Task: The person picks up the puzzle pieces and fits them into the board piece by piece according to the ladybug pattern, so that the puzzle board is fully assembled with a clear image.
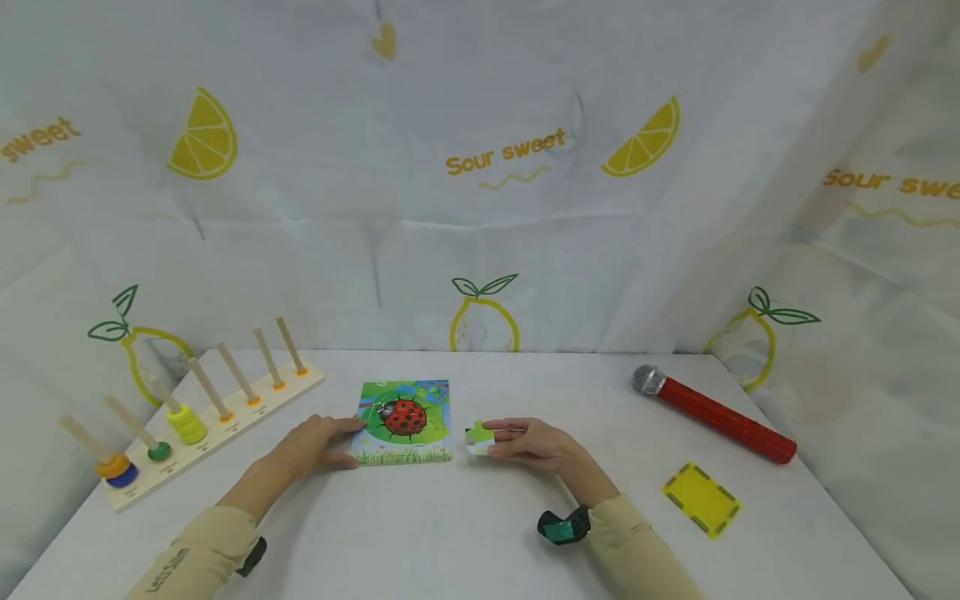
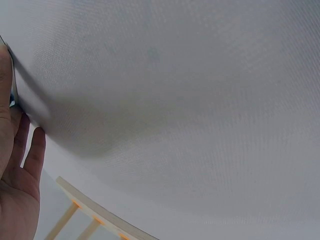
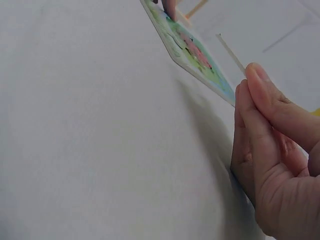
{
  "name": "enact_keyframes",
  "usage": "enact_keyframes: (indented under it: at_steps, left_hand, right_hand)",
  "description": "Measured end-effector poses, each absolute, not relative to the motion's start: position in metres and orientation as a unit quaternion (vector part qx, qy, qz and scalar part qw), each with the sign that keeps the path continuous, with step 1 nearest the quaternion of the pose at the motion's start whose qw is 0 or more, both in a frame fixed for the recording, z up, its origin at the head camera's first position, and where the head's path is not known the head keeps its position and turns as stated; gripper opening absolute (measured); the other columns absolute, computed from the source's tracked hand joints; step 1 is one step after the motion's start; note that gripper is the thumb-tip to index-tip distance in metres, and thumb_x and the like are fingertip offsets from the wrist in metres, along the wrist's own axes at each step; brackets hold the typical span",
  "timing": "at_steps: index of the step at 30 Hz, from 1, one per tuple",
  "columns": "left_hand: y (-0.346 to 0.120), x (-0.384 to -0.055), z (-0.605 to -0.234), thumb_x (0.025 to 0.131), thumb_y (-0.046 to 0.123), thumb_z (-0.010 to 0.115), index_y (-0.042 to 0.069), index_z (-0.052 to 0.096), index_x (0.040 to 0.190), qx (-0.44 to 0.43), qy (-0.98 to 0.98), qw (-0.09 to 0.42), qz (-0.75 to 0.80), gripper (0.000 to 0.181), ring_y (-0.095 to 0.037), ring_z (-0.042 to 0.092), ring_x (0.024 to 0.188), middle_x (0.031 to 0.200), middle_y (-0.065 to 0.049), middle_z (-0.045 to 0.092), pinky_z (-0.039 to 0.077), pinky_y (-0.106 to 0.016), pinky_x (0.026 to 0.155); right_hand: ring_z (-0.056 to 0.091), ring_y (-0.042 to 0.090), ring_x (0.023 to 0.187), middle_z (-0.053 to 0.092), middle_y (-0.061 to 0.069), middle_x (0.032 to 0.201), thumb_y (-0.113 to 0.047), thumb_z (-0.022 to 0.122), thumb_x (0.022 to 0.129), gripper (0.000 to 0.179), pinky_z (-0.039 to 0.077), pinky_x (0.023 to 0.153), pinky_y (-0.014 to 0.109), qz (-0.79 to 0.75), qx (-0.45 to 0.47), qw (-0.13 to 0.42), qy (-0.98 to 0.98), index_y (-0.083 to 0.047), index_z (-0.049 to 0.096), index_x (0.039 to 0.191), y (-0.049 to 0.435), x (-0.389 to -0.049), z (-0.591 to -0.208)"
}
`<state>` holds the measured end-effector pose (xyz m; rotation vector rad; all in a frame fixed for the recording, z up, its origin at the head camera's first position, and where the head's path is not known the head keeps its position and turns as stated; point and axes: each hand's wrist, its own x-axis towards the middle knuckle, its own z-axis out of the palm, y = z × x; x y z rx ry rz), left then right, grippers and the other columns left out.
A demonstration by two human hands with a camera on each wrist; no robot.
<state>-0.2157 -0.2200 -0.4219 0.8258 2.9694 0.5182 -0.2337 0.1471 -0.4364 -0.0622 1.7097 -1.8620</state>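
Observation:
A square ladybug jigsaw puzzle (image 1: 405, 446) lies on the white table, its red ladybug in the middle. My left hand (image 1: 313, 446) rests at its left side, with the index finger on the edge and the thumb by the near left corner. Just right of the puzzle, my right hand (image 1: 536, 446) pinches a small green-and-white puzzle piece (image 1: 478, 439) between thumb and fingers. In the right wrist view this piece (image 3: 231, 54) shows nearly edge-on. The left wrist view catches only part of the left hand (image 2: 17, 170) at the frame's edge.
A wooden board with upright pegs (image 1: 217, 429) stands at the left, with coloured beads on some pegs. To the right lie a red microphone (image 1: 720, 418) and a yellow rectangular card (image 1: 702, 499) with dark edge marks. A printed white cloth (image 1: 337, 275) hangs behind the table.

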Motion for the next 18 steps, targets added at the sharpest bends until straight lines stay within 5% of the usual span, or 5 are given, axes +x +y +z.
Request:
enact_keyframes:
  at_steps: [12, 18]
  left_hand:
    - [-0.220, -0.214, -0.423, 0.074, 0.029, 0.080, -0.003, 0.064, 0.121, 0.256, 0.950, 0.018, 0.175, 0.059, -0.043, 0.058, 0.106, 0.119, -0.022, 0.063, 0.046, -0.053, 0.089]
    - [-0.220, -0.214, -0.421, 0.074, 0.031, 0.080, -0.003, 0.064, 0.120, 0.271, 0.947, 0.007, 0.175, 0.060, -0.042, 0.059, 0.106, 0.117, -0.021, 0.065, 0.046, -0.052, 0.089]
  right_hand:
    - [0.064, 0.016, 0.089, 0.058, 0.012, 0.107, 0.016, 0.057, 0.086, 0.047, 0.055, 0.082, 0.030, -0.702, -0.035, 0.307, 0.642, 0.013, 0.048, 0.132, 0.117, -0.242, -0.434]
    - [0.067, 0.016, 0.084, 0.057, 0.010, 0.100, 0.018, 0.057, 0.086, 0.047, 0.054, 0.084, 0.033, -0.705, -0.040, 0.302, 0.641, 0.016, 0.047, 0.131, 0.105, -0.243, -0.430]
